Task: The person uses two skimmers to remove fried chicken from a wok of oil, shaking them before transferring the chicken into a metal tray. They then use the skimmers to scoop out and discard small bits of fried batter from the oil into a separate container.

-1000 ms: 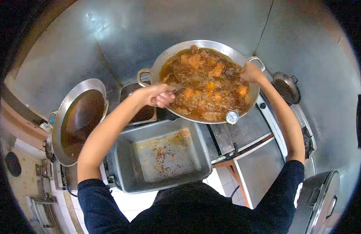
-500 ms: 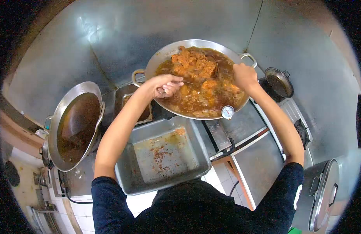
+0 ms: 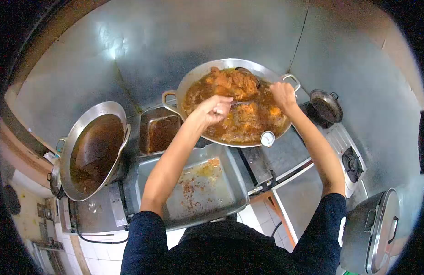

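A wide metal wok (image 3: 262, 65) holds bubbling oil with a heap of orange-brown fried chicken (image 3: 232, 84) at its far side and more pieces (image 3: 246, 110) in the middle. Over the oil at the near left, my left hand (image 3: 215, 110) is closed, and a thin metal rod juts from its fingers toward the right. My right hand (image 3: 284, 94) makes a fist above the wok's right side, close to a loop handle; what it grips is hidden. The dark round rim of a skimmer or ladle (image 3: 254, 79) curves behind the chicken. A dial thermometer (image 3: 267, 139) sits on the near rim.
Below the wok stands a grey rectangular tub (image 3: 237, 183) with crumbs and oil. A second wok (image 3: 106, 107) of dark oil is tilted at left, near a small oily tray (image 3: 162, 133). At right are a small black pan (image 3: 326, 105), a burner (image 3: 351, 165) and a lidded pot (image 3: 381, 229).
My left hand has moved right, farther over the oil. My right hand has shifted slightly left relative to the wok's handle. The dark utensil rim shows more behind the chicken.
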The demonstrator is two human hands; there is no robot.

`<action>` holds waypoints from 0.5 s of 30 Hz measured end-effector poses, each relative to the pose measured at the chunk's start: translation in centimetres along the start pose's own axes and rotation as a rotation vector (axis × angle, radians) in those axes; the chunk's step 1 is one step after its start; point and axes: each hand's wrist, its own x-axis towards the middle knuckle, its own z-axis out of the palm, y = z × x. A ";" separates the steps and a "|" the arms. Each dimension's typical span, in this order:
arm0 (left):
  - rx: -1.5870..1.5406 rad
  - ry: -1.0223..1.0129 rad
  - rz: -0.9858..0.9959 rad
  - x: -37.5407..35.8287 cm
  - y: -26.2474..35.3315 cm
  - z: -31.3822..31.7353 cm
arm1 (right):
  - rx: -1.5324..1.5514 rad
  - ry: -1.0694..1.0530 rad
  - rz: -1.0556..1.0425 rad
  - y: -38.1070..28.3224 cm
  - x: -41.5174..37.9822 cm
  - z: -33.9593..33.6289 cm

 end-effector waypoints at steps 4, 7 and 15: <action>0.011 -0.015 -0.026 -3.3 1.4 -2.6 | 0.049 0.039 -0.033 2.7 -1.2 -0.2; 0.112 0.029 -0.037 -4.0 2.6 -3.2 | -0.022 0.094 -0.044 4.9 -1.4 -0.5; 0.274 0.190 0.030 -2.7 0.0 -2.7 | 0.000 0.071 -0.018 3.8 2.9 -0.7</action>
